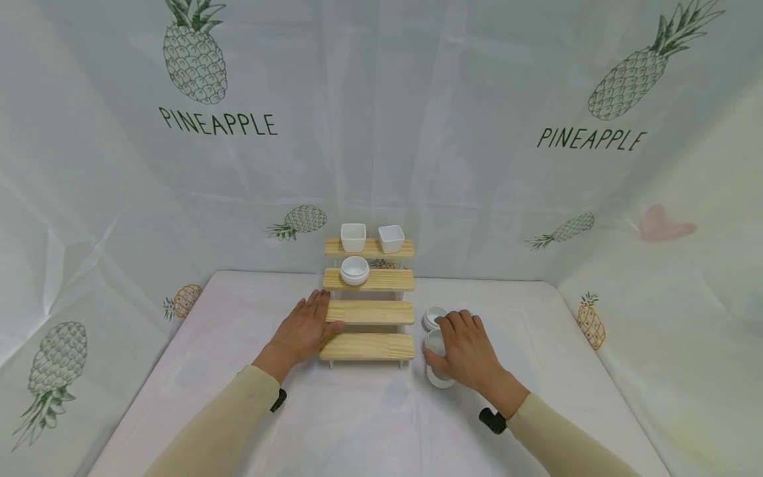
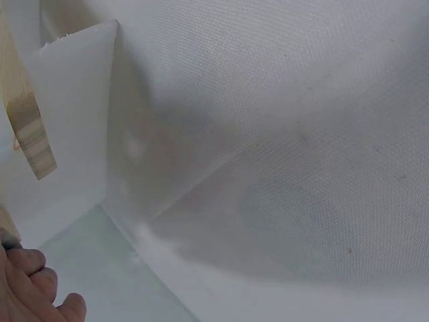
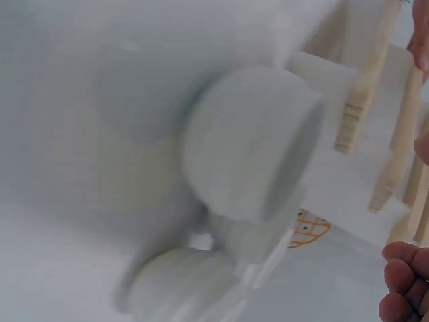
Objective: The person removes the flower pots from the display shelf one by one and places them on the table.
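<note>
A tiered wooden stand (image 1: 369, 311) with pale board steps and white side panels stands mid-table. My left hand (image 1: 304, 326) rests against its left side, fingers extended and thumb over a lower step; the left wrist view catches only bent fingers by a board end. Beside the stand on the right sit white round bowls: a far bowl (image 1: 434, 317), a middle bowl (image 1: 434, 340) and a near bowl (image 1: 440, 380). Over them reaches my right hand (image 1: 467, 351), thumb and fingers spread. The right wrist view shows a gap between its fingers (image 3: 402, 278) and the ribbed bowl (image 3: 248, 144).
Two square white bowls, one left (image 1: 354, 238) and one right (image 1: 391, 240), occupy the top step. On the step below sits a round white bowl (image 1: 355, 271). A pineapple-print cloth (image 1: 477, 199) hangs behind and around the white table (image 1: 357, 424).
</note>
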Demonstrator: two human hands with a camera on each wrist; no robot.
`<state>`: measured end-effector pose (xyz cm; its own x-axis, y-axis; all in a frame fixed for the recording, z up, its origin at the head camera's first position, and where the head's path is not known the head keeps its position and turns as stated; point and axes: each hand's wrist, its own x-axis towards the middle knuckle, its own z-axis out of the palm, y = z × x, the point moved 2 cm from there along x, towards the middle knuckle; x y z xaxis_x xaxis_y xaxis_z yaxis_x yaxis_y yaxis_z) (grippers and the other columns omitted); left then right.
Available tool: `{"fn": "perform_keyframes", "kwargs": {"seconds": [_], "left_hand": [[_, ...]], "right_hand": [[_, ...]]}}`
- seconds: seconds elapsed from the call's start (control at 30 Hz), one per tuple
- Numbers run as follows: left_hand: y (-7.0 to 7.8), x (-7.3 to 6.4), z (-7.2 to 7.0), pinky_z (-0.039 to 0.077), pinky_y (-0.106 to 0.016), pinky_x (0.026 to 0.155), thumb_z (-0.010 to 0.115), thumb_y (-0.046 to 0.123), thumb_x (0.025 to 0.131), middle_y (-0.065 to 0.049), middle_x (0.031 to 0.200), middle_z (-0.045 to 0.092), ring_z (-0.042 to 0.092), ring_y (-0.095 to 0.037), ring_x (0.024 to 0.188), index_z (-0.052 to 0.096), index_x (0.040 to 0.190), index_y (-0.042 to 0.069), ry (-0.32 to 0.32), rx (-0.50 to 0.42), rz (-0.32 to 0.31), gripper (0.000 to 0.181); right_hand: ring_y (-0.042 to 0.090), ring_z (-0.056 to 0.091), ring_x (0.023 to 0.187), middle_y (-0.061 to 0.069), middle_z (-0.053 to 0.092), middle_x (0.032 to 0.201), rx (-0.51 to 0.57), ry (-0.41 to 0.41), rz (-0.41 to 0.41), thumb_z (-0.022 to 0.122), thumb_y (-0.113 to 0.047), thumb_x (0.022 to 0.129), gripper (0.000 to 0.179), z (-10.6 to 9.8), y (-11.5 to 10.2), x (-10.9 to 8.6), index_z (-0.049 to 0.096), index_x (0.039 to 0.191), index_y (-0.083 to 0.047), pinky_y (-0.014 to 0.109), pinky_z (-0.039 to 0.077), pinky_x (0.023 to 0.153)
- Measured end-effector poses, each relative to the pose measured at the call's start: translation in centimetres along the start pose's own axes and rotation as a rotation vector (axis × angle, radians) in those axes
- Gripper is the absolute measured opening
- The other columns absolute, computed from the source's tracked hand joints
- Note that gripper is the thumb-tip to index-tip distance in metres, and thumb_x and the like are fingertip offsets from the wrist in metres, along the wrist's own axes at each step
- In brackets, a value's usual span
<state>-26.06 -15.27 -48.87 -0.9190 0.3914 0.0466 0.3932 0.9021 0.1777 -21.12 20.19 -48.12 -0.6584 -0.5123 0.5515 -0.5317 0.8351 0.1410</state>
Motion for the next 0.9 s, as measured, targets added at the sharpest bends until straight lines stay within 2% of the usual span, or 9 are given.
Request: {"fn": "perform_keyframes", "kwargs": {"seconds": [0.13, 0.37, 0.7, 0.9], "left_hand": [[0.0, -0.1, 0.0, 0.025, -0.056, 0.131, 0.037, 0.057, 0.112, -0.025, 0.172, 0.025, 0.022, -0.04, 0.161, 0.018, 0.165, -0.007, 0.007, 0.004, 0.005, 0.086], [0.0, -0.2, -0.2, 0.025, -0.057, 0.13, 0.035, 0.058, 0.112, -0.026, 0.171, 0.025, 0.022, -0.04, 0.161, 0.019, 0.165, -0.007, 0.008, 0.012, 0.004, 0.086], [-0.1, -0.4, -0.3, 0.024, -0.057, 0.131, 0.035, 0.058, 0.112, -0.026, 0.172, 0.024, 0.021, -0.04, 0.162, 0.018, 0.165, -0.007, -0.003, 0.014, -0.01, 0.086], [0.1, -0.3, -0.4, 0.022, -0.056, 0.132, 0.035, 0.058, 0.112, -0.025, 0.173, 0.021, 0.017, -0.039, 0.163, 0.016, 0.166, -0.007, -0.025, 0.002, -0.01, 0.086]], "right_hand": [[0.032, 0.054, 0.09, 0.013, 0.064, 0.099, -0.004, 0.011, 0.007, 0.08, -0.052, 0.086, 0.059, -0.2, -0.4, 2.5, 0.068, 0.113, -0.001, 0.041, 0.042, 0.071], [0.033, 0.056, 0.087, 0.014, 0.065, 0.098, 0.018, 0.087, 0.0, 0.075, -0.051, 0.088, 0.058, -0.7, -1.3, 7.1, 0.069, 0.113, 0.001, 0.043, 0.045, 0.07], [0.034, 0.056, 0.094, 0.014, 0.066, 0.105, 0.053, 0.006, 0.051, 0.075, -0.053, 0.093, 0.061, -1.0, -3.6, 13.1, 0.067, 0.122, 0.0, 0.045, 0.045, 0.076], [0.035, 0.054, 0.091, 0.015, 0.063, 0.1, 0.098, -0.004, 0.11, 0.076, -0.056, 0.092, 0.06, -0.5, -5.0, 15.6, 0.066, 0.109, 0.0, 0.047, 0.046, 0.076]]}}
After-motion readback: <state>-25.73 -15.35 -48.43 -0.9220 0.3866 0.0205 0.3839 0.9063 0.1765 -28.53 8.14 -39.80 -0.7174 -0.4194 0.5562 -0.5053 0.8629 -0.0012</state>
